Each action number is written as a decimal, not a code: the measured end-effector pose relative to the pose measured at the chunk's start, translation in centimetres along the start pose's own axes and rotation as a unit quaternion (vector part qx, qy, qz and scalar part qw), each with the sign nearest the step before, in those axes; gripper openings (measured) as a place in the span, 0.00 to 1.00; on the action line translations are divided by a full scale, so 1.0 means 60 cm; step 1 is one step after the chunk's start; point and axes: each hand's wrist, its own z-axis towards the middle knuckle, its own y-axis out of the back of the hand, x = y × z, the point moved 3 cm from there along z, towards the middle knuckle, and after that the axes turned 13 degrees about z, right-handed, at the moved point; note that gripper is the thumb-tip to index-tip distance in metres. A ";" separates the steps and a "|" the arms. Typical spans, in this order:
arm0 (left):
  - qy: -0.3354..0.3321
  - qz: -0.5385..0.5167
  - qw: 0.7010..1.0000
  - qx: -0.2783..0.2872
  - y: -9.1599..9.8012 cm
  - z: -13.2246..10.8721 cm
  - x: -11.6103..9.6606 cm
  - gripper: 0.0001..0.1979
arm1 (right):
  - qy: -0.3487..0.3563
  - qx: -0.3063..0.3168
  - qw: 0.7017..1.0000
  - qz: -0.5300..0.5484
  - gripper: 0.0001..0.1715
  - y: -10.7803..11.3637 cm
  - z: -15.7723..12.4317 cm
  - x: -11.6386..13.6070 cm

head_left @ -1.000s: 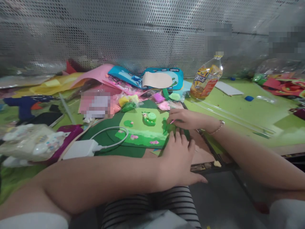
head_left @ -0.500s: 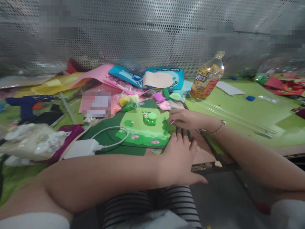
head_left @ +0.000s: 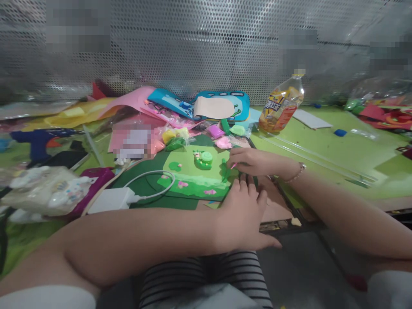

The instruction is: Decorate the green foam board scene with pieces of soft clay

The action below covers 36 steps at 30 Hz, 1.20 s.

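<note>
In the head view, a green clay picture [head_left: 193, 171] lies on a dark green sheet [head_left: 135, 171]. It bears a raised snail-like clay figure [head_left: 205, 159] and pink clay flowers along its lower part. My left hand [head_left: 243, 212] rests with fingers stretched over the picture's lower right corner, thumb out to the side. Just above it, my right hand [head_left: 247, 161] pinches a thin pink stick [head_left: 234, 165] at the picture's right edge, beside a raised green clay strip [head_left: 224, 168]. The stick's far end is hidden by the fingers.
Bagged clay lumps [head_left: 215, 131] lie behind the picture. A white charger [head_left: 111, 200] with a looped cable stands at the left, near a clear pouch [head_left: 48, 193] and a blue glue gun [head_left: 38, 139]. At the right are a snack bag [head_left: 280, 105] and clear sticks [head_left: 322, 159].
The view has shifted very slightly. Both hands keep the same places on the picture, with the pink stick still in my right fingers.
</note>
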 end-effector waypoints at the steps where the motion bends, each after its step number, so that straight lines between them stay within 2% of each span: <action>1: 0.001 0.000 1.000 -0.004 0.000 0.000 0.000 0.55 | -0.001 0.002 1.000 0.001 0.14 0.000 0.000 0.000; 23: 0.002 0.012 1.000 0.000 0.000 0.001 0.000 0.54 | 0.011 0.004 1.000 0.006 0.14 -0.002 0.000 -0.002; 31: -0.002 0.003 1.000 0.009 0.003 -0.002 0.000 0.54 | -0.032 -0.013 0.999 0.002 0.15 0.003 -0.006 -0.014; 36: -0.004 0.005 1.000 0.003 0.003 -0.002 0.002 0.54 | -0.031 -0.013 0.999 0.004 0.16 0.002 -0.005 -0.014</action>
